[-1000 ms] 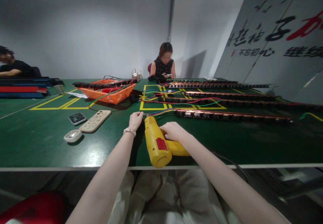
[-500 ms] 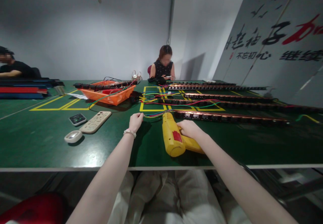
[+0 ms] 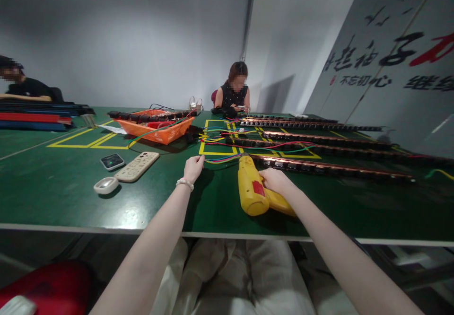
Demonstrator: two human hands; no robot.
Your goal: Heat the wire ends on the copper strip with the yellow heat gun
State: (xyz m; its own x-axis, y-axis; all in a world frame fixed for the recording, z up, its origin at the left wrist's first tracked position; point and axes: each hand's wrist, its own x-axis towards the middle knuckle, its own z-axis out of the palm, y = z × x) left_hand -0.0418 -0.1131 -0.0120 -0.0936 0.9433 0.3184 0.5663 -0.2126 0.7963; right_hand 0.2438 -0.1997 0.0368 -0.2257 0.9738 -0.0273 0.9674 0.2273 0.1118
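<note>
"Seeing the yellow heat gun (image 3: 252, 187) from your end?"

"Yes, I have it over the desk (image 3: 159, 215), in from the middle of the near edge, nozzle pointing toward the far edge. I can't tell whether its body touches the top."

"Where is that against my hands?"

"Between them, but not evenly. My right hand (image 3: 276, 180) is wrapped round its handle. My left hand (image 3: 194, 168) is apart from the gun, off to its left, closed, thumb and finger pinching the ends of some thin coloured wires (image 3: 222, 161)."

"And those run where?"

"From my pinch to the nozzle, right by the left end of the nearest black-and-copper strip (image 3: 329, 168). I see other strips (image 3: 326, 140) beyond, toward the far edge."

"Anything out left?"

"An orange basket (image 3: 166, 133) toward the far edge; nearer me, a beige phone (image 3: 137, 167) with a small dark-screened device (image 3: 112, 161) just beside it. A person (image 3: 232, 95) sits at the far edge."
</note>
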